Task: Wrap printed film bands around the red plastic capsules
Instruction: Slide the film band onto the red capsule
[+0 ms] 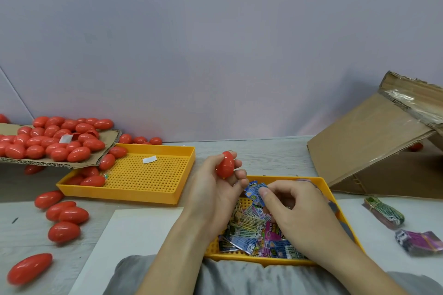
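Observation:
My left hand (pixel 213 189) grips one red egg-shaped capsule (pixel 225 164) upright between thumb and fingertips, above the near yellow tray's back edge. Just to its right, my right hand (pixel 290 203) pinches a printed blue film band (pixel 255 193) over that tray (pixel 321 184), which holds a heap of loose printed bands (pixel 254 237). Several bare red capsules (pixel 64 215) lie loose on the table at the left, and many more are piled on a cardboard sheet (pixel 105 148) at the far left.
A second yellow perforated tray (pixel 148 175) sits left of centre with a few capsules in its left end and a white slip. A tilted cardboard box (pixel 374 141) stands at the right. Two bundles of bands (pixel 383 213) lie near it. A white board (pixel 134 235) lies in front.

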Action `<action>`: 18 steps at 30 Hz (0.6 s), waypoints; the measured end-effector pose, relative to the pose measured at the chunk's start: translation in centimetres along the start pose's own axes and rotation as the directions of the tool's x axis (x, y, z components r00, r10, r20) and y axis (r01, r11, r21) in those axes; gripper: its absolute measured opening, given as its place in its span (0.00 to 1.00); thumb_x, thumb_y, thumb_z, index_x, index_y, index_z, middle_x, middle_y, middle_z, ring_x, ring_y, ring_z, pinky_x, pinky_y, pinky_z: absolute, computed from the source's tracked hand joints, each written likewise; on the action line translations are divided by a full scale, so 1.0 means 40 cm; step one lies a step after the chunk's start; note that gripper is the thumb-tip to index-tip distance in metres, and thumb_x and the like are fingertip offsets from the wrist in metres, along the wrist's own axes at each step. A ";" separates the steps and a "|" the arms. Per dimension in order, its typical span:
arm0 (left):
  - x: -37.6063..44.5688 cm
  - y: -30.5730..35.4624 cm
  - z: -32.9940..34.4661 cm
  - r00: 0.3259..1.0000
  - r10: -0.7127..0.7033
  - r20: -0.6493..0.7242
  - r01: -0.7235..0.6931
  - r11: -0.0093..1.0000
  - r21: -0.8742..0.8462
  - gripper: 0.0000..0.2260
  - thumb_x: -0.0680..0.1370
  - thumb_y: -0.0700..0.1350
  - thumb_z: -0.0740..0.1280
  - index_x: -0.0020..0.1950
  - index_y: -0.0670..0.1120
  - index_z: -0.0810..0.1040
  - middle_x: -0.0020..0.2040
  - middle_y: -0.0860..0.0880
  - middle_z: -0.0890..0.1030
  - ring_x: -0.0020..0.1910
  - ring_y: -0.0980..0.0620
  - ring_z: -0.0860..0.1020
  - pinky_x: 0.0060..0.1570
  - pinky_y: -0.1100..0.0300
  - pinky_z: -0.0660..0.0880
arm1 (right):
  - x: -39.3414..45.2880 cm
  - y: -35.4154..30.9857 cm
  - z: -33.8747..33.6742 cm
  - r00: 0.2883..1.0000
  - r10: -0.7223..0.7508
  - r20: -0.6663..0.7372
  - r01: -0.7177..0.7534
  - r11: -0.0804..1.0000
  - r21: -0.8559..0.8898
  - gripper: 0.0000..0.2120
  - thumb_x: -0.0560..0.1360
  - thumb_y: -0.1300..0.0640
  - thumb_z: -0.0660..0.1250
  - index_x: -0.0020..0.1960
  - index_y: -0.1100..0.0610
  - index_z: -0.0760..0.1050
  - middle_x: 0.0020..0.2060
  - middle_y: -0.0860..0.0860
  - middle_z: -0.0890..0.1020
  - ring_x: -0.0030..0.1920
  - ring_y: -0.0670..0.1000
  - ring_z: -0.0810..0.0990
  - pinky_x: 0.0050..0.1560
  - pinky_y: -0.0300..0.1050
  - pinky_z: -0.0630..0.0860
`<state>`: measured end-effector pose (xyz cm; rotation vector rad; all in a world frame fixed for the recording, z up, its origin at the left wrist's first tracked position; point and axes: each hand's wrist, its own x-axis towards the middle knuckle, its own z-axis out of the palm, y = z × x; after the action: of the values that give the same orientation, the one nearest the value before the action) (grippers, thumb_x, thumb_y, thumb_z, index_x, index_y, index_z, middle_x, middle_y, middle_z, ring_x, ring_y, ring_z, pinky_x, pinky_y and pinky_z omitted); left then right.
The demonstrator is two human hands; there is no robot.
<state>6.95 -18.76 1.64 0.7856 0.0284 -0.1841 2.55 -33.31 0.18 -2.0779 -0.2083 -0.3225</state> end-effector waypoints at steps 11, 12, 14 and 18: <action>-0.002 0.004 0.000 0.999 -0.020 0.036 0.020 1.000 0.011 0.13 0.81 0.44 0.57 0.56 0.37 0.76 0.37 0.46 0.74 0.33 0.51 0.72 0.34 0.59 0.72 | 0.000 -0.001 -0.001 1.000 0.007 0.001 -0.007 1.000 -0.006 0.16 0.78 0.52 0.66 0.33 0.55 0.77 0.27 0.49 0.77 0.29 0.43 0.73 0.31 0.36 0.68; -0.002 0.004 -0.001 0.999 -0.022 0.035 0.021 1.000 0.018 0.13 0.81 0.45 0.57 0.56 0.37 0.76 0.38 0.45 0.74 0.33 0.51 0.72 0.34 0.60 0.73 | 0.000 -0.001 -0.001 1.000 0.011 -0.001 -0.011 1.000 -0.009 0.16 0.78 0.52 0.66 0.33 0.54 0.77 0.26 0.48 0.77 0.29 0.43 0.74 0.31 0.36 0.69; -0.003 0.004 -0.003 0.999 -0.018 0.031 0.017 0.999 0.032 0.13 0.81 0.45 0.57 0.56 0.38 0.76 0.38 0.45 0.75 0.33 0.51 0.72 0.34 0.59 0.73 | 0.000 0.000 -0.001 1.000 0.022 -0.001 -0.022 1.000 -0.011 0.16 0.78 0.52 0.66 0.33 0.54 0.77 0.27 0.49 0.78 0.30 0.45 0.76 0.33 0.42 0.73; -0.004 0.001 -0.003 0.998 0.044 0.048 -0.048 0.995 0.085 0.08 0.79 0.42 0.63 0.54 0.39 0.76 0.41 0.44 0.79 0.34 0.51 0.75 0.35 0.59 0.74 | 0.003 0.000 0.001 0.996 0.092 -0.022 -0.090 0.992 0.093 0.10 0.78 0.54 0.67 0.39 0.54 0.78 0.30 0.52 0.82 0.30 0.48 0.83 0.29 0.45 0.78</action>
<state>6.81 -18.65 1.60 0.8674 -0.0417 -0.1610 2.65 -33.26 0.18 -1.9842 -0.1105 -0.2791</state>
